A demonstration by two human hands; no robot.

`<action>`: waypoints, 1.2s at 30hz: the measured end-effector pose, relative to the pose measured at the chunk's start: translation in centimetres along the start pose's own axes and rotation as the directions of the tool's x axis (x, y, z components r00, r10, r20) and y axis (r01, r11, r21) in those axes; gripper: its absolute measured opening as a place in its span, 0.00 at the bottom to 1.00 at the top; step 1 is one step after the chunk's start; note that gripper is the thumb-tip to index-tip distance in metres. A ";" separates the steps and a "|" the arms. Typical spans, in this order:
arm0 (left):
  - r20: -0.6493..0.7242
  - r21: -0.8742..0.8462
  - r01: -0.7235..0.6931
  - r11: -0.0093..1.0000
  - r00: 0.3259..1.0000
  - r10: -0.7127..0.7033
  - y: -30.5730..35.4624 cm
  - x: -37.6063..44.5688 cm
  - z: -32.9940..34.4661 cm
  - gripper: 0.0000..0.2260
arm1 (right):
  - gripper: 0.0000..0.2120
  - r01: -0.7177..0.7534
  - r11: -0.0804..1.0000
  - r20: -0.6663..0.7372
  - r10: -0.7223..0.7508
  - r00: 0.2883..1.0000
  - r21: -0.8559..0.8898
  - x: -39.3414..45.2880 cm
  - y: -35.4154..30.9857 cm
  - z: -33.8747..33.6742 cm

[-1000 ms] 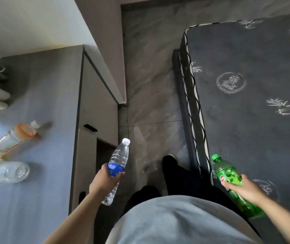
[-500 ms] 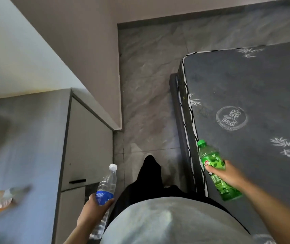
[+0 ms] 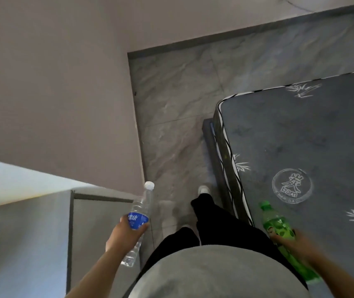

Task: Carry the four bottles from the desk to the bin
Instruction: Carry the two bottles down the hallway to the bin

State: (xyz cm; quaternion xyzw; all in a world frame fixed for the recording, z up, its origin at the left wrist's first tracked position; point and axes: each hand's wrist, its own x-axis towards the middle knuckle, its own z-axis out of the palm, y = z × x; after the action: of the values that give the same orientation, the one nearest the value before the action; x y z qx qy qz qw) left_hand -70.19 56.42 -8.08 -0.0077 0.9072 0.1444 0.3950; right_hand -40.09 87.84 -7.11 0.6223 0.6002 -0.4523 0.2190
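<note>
My left hand grips a clear water bottle with a blue label and white cap, held upright beside the corner of the grey desk. My right hand grips a green soda bottle by its middle, cap pointing forward, over the edge of the bed. No other bottles show on the part of the desk in view. The bin is out of sight.
A dark grey mattress on a low frame fills the right side. A wall stands on the left. Between them runs a strip of grey marble floor, where my legs and a white shoe are.
The view has moved forward along the floor strip and away from the desk. The orange bottle on the desk has dropped out of view. Both hands keep their bottles.
</note>
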 end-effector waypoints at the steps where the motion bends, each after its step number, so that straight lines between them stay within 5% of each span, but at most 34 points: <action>1: -0.003 -0.006 -0.011 1.000 1.000 0.011 1.7 1.3 -0.7 0.36 | 0.15 -0.014 1.000 -0.004 0.014 1.000 0.021 1.1 -1.1 -0.5; 3: -0.020 -0.025 -0.025 0.999 0.999 0.025 4.7 3.9 -2.0 0.35 | 0.13 -0.022 0.999 0.001 0.022 1.000 0.040 3.3 -4.1 -1.7; 9: -0.055 -0.121 0.030 0.992 0.998 -0.036 10.9 9.3 -4.4 0.34 | 0.28 0.062 0.997 -0.031 -0.064 0.997 -0.044 9.5 -15.8 -6.6; 14: -0.056 -0.153 0.141 0.978 0.987 -0.151 13.2 13.1 -7.1 0.33 | 0.13 0.165 0.986 -0.015 -0.166 0.986 -0.025 13.0 -26.9 -9.5; 18: -0.027 -0.161 0.211 0.964 0.976 -0.218 15.4 17.8 -9.9 0.34 | 0.16 0.153 0.985 0.012 -0.153 0.988 -0.079 16.2 -33.6 -9.6; 26: 0.014 -0.121 0.052 0.991 0.999 -0.051 25.8 28.6 -19.4 0.32 | 0.24 -0.016 0.999 -0.017 0.015 1.000 -0.051 19.8 -41.3 -8.9; 36: 0.061 0.067 -0.238 0.969 0.970 0.234 45.3 41.1 -27.4 0.28 | 0.14 -0.173 0.971 -0.064 0.186 0.980 0.164 24.5 -48.4 -11.8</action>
State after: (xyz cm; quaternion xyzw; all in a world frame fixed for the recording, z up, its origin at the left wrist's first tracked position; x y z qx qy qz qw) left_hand -123.79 96.61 -8.33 0.1187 0.8956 0.1571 0.3989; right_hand -85.44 119.80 -8.40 0.7068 0.5121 -0.4515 0.1853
